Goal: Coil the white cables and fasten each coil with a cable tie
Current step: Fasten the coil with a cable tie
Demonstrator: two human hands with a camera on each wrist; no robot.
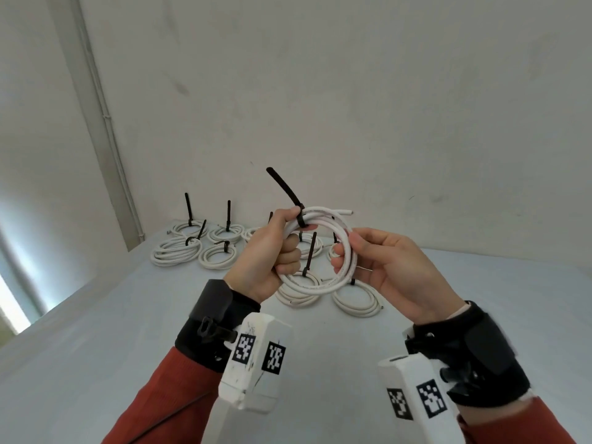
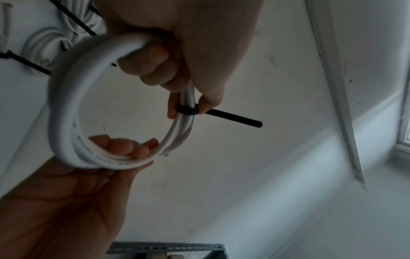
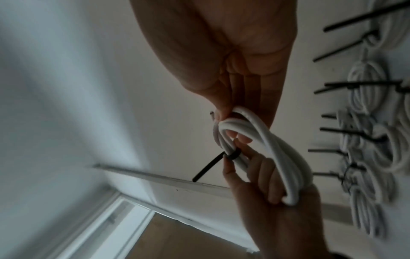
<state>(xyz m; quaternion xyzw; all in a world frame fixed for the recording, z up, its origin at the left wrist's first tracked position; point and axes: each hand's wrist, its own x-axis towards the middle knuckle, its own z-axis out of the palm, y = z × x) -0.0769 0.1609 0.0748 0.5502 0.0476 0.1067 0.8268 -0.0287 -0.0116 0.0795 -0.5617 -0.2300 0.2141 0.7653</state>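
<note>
I hold a white cable coil (image 1: 323,285) in the air above the table, seen also in the wrist views (image 2: 66,108) (image 3: 288,157). A black cable tie (image 1: 288,193) is wrapped round its upper left part, its tail sticking up and left (image 2: 235,118) (image 3: 208,166). My left hand (image 1: 275,245) grips the coil's left side, thumb and forefinger right at the tie's band (image 2: 186,110). My right hand (image 1: 378,261) grips the coil's right side, fingers curled through the loop.
Several tied white coils (image 1: 174,251) with black tie tails standing up lie on the grey table (image 1: 128,315) at the back, against the white wall (image 1: 352,91). Two more tied coils (image 1: 355,299) lie just beneath my hands. A window is at far left.
</note>
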